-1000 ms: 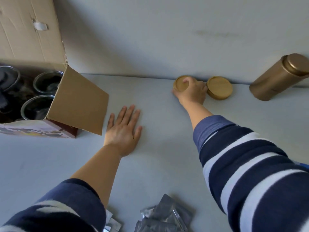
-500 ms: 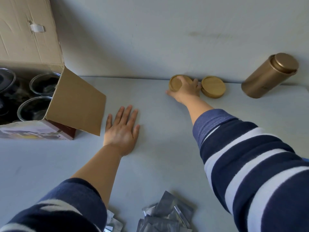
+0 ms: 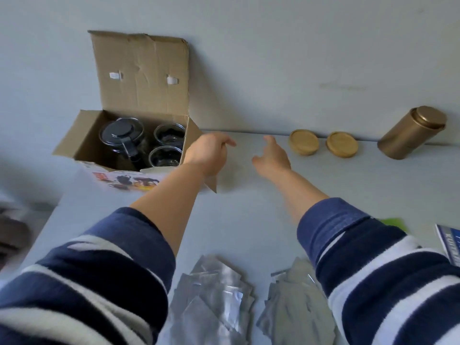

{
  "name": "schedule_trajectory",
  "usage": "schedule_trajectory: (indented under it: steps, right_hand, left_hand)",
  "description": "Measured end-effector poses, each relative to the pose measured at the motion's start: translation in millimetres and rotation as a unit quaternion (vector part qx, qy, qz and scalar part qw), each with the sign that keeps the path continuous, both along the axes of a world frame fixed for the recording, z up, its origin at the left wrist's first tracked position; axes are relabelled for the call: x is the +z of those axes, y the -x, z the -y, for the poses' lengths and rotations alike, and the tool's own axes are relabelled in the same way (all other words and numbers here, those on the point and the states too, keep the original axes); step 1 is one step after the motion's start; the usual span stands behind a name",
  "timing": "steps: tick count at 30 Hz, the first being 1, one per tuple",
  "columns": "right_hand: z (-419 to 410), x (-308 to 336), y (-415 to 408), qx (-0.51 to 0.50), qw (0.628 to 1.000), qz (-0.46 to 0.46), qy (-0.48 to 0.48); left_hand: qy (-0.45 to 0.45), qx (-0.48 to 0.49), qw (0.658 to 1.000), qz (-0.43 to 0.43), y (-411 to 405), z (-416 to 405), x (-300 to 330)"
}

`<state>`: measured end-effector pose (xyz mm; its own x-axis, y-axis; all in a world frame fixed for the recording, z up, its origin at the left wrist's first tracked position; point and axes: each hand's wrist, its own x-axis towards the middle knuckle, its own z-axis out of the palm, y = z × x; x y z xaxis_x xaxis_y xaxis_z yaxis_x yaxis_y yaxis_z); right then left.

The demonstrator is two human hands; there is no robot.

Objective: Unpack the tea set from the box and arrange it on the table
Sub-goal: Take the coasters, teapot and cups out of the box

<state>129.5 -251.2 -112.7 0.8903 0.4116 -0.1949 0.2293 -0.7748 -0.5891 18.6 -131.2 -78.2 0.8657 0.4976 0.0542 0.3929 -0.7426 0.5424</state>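
An open cardboard box (image 3: pixel 139 78) stands at the back left of the table. Inside it are a glass teapot with a black lid (image 3: pixel 122 136) and two glass cups (image 3: pixel 170 134), (image 3: pixel 165 156). Two round wooden coasters (image 3: pixel 303 141), (image 3: pixel 342 144) lie side by side against the wall. My left hand (image 3: pixel 207 151) hovers over the box's right flap, fingers loosely curled, holding nothing. My right hand (image 3: pixel 271 156) is in the air just left of the coasters, fingers relaxed and empty.
A gold tin canister (image 3: pixel 412 131) stands at the back right by the wall. Several silver foil packets (image 3: pixel 216 302) lie in two piles at the near edge. A blue booklet (image 3: pixel 450 242) and something green (image 3: pixel 394 224) lie at the right. The table's left edge runs past the box.
My right hand let go of the left coaster and drew back leftward. My left hand lifted off the table and moved toward the box. The view swung left, showing the whole box.
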Motion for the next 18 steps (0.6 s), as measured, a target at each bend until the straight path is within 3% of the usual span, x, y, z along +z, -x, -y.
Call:
schedule_trajectory:
  steps: [3, 6, 10, 13, 18]
  right_hand:
    - [-34, 16, 30, 0.015, 0.999, -0.009, -0.037]
    - [-71, 35, 64, 0.077, 0.993, 0.022, -0.086]
    - [-113, 41, 100, 0.136, 0.983, 0.069, -0.102]
    - [-131, 42, 116, 0.148, 0.975, 0.145, 0.076]
    - [-156, 53, 129, 0.165, 0.937, 0.098, 0.293]
  left_hand:
    - [-0.034, 0.068, 0.995, 0.059, 32, -44, 14]
    - [-0.106, 0.121, 0.987, 0.022, 73, -89, 7]
    - [-0.107, 0.181, 0.977, -0.039, 122, -127, -16]
    - [-0.115, 0.173, 0.973, -0.100, 145, -139, -29]
    - [-0.113, 0.139, 0.976, -0.121, 150, -145, -33]
